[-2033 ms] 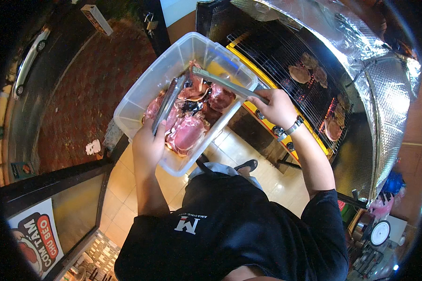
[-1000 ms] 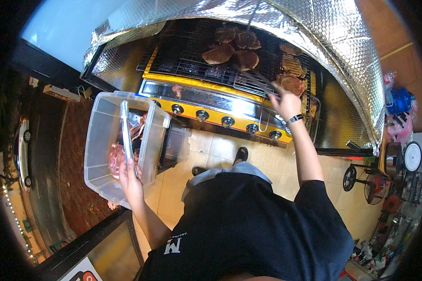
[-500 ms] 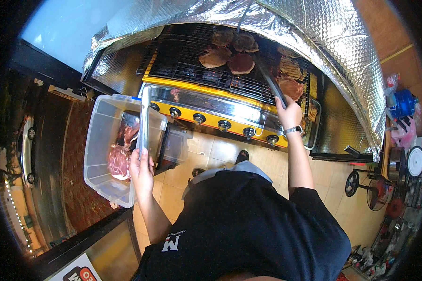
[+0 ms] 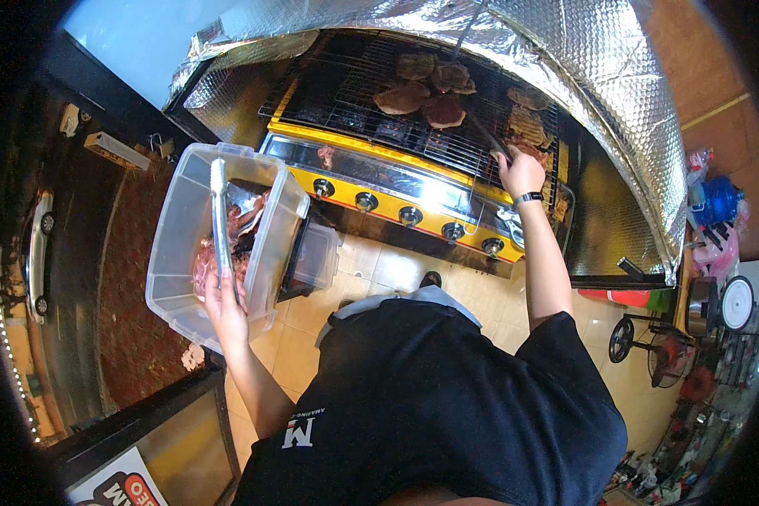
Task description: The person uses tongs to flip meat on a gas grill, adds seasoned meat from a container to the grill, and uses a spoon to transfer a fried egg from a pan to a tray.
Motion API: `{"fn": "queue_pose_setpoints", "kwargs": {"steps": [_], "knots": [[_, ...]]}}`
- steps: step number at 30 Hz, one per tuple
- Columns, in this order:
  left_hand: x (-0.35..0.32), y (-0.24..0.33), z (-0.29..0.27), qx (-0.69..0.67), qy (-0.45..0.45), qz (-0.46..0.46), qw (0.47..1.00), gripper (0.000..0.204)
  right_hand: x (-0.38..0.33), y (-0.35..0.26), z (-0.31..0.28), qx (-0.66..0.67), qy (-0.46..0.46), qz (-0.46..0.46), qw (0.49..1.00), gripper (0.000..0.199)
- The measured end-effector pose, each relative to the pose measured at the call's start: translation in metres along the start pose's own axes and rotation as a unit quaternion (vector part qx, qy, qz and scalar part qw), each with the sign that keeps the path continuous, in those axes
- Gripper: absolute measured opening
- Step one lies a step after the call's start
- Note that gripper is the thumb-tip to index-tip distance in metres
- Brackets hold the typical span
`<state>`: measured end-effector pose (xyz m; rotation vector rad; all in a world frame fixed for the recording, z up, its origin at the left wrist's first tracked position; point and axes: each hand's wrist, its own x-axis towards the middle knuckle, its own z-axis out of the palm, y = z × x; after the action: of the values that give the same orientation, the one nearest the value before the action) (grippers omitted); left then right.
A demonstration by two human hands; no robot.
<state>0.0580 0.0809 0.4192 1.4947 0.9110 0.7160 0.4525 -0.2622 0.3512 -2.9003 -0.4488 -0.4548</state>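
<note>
My left hand is closed around silver metal tongs, held over a clear plastic bin. Raw red meat lies inside that bin, partly hidden by the tongs and my fingers. At the grill's right side, my right hand grips a long, dark, narrow grill tool that points toward the far left; its kind is unclear. Several browned meat slices lie mid-grate, close to the tool's far end. More meat pieces sit on the right of the grate, partly behind my right hand.
The yellow-fronted grill has several black knobs along its front. Crinkled foil sheeting hangs around its back and sides. A scrap of meat rests on the metal front ledge. A fan stands at the right.
My left hand and the tongs have moved left, from the bin's right edge to over its inside. My right hand has shifted slightly farther away with its tool.
</note>
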Motion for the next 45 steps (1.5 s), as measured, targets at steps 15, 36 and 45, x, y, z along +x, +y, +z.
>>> {"fn": "queue_pose_setpoints", "kwargs": {"steps": [15,36,45], "knots": [[0.0,-0.005,-0.054,-0.035,0.056,0.0,0.998,0.017,-0.04,-0.032,-0.019,0.005,0.009,-0.017,1.0,0.04],[-0.022,-0.038,-0.17,-0.078,0.16,-0.019,0.984,0.023,-0.056,-0.46,-0.031,-0.108,-0.12,-0.592,0.79,0.022],[-0.016,-0.042,-0.193,-0.092,0.148,-0.036,0.984,0.021,-0.102,-0.469,-0.071,-0.118,-0.202,-0.57,0.788,0.016]]}}
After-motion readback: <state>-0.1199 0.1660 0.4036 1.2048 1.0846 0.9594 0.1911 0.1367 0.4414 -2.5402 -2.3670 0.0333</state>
